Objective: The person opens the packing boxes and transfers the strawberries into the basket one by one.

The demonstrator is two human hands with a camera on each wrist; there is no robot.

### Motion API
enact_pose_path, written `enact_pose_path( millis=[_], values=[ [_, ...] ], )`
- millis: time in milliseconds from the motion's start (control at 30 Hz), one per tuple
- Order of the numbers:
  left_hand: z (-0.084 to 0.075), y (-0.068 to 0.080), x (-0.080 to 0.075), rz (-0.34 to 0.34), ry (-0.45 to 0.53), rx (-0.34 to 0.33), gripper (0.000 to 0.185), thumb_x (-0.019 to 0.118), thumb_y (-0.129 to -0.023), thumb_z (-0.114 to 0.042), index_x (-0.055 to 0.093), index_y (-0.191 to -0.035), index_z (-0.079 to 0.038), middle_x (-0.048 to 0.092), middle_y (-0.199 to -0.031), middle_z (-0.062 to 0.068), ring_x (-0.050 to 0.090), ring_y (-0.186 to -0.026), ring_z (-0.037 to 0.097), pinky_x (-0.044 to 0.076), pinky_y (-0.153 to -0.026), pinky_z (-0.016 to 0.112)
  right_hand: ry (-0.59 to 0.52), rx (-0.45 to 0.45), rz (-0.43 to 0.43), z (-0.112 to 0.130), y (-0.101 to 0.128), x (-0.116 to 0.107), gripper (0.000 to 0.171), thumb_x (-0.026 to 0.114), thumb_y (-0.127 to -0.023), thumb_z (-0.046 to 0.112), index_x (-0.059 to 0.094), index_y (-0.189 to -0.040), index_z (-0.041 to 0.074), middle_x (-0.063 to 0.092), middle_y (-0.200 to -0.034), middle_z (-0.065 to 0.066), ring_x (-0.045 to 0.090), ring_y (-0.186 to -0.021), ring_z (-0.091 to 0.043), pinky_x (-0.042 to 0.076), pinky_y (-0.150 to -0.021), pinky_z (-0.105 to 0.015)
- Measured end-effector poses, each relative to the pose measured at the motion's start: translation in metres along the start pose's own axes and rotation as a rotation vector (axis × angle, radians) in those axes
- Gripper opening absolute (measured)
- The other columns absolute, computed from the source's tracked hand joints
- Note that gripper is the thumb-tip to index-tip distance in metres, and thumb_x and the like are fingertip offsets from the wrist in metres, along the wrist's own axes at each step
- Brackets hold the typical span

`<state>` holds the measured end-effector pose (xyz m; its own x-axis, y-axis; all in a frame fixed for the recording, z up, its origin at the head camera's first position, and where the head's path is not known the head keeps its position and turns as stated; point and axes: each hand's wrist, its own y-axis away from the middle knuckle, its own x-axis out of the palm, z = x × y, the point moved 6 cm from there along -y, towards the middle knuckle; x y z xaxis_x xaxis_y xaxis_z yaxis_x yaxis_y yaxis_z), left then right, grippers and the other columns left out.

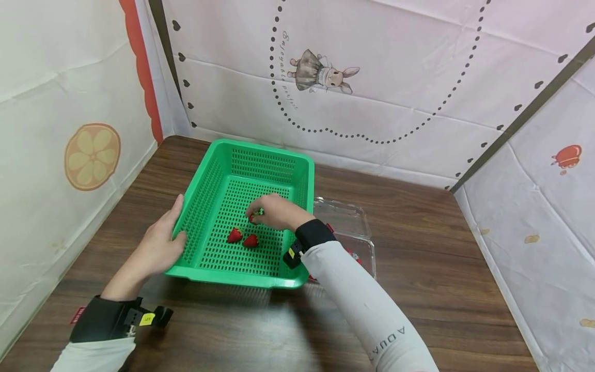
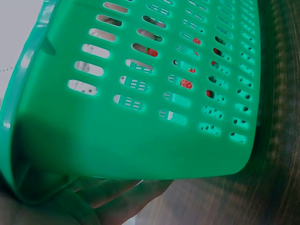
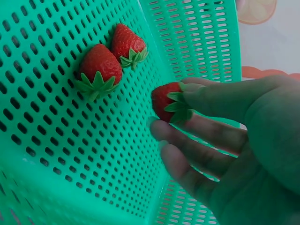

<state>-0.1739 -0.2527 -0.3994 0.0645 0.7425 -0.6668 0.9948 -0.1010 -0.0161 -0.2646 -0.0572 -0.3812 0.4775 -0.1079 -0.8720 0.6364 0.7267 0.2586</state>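
Note:
A green slotted basket (image 1: 260, 155) stands on the wooden table. My left hand (image 1: 160, 243) grips its left wall near the front corner; in the left wrist view the fingers (image 2: 117, 197) curl under the rim of the basket (image 2: 117, 136). My right hand (image 1: 271, 212) reaches into the basket and pinches a red strawberry (image 1: 252, 217) by its green cap, just above the floor. The right wrist view shows this strawberry (image 3: 165, 99) between thumb and fingers of the right hand (image 3: 180, 112). Two more strawberries (image 1: 234, 235) (image 1: 251, 241) lie on the basket floor, side by side (image 3: 98, 68) (image 3: 127, 44).
A clear plastic box (image 1: 346, 219) sits right of the basket, touching it, partly hidden by my right forearm, with something red inside. Printed cloth walls (image 1: 372, 93) close in the table on the left, back and right. Bare wood (image 1: 418, 289) lies at the front and right.

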Motion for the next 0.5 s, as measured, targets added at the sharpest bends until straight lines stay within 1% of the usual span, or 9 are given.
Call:
enact_pose_path(
  millis=[200,300,500],
  values=[
    [0.001,-0.001,0.0,-0.001,0.006,-0.001,0.078,0.039,-0.096,0.001,-0.011,-0.154,-0.014,0.011,-0.157,0.032,0.039,-0.121,0.046,0.037,-0.091,0.06,0.023,0.015,0.105,0.0,-0.003,0.008,0.035,0.058,-0.096,0.014,0.062,-0.131,0.015,0.059,-0.137,-0.001,0.051,-0.13,-0.017,0.043,-0.104,-0.029],
    [0.002,-0.001,0.0,-0.001,0.008,-0.002,0.078,0.039,-0.096,0.001,-0.011,-0.154,-0.014,0.011,-0.158,0.032,0.038,-0.122,0.046,0.036,-0.092,0.06,0.036,0.012,0.124,0.0,-0.004,0.012,0.035,0.058,-0.096,0.014,0.062,-0.131,0.015,0.059,-0.137,-0.001,0.052,-0.129,-0.017,0.044,-0.104,-0.029],
    [0.004,-0.001,0.0,-0.005,0.007,-0.001,0.078,0.038,-0.096,0.001,-0.011,-0.154,-0.015,0.011,-0.158,0.031,0.035,-0.126,0.046,0.035,-0.094,0.061,0.047,0.017,0.144,0.001,-0.006,0.016,0.037,0.058,-0.097,0.016,0.06,-0.134,0.015,0.059,-0.137,-0.002,0.051,-0.129,-0.018,0.041,-0.107,-0.031]
  ],
)
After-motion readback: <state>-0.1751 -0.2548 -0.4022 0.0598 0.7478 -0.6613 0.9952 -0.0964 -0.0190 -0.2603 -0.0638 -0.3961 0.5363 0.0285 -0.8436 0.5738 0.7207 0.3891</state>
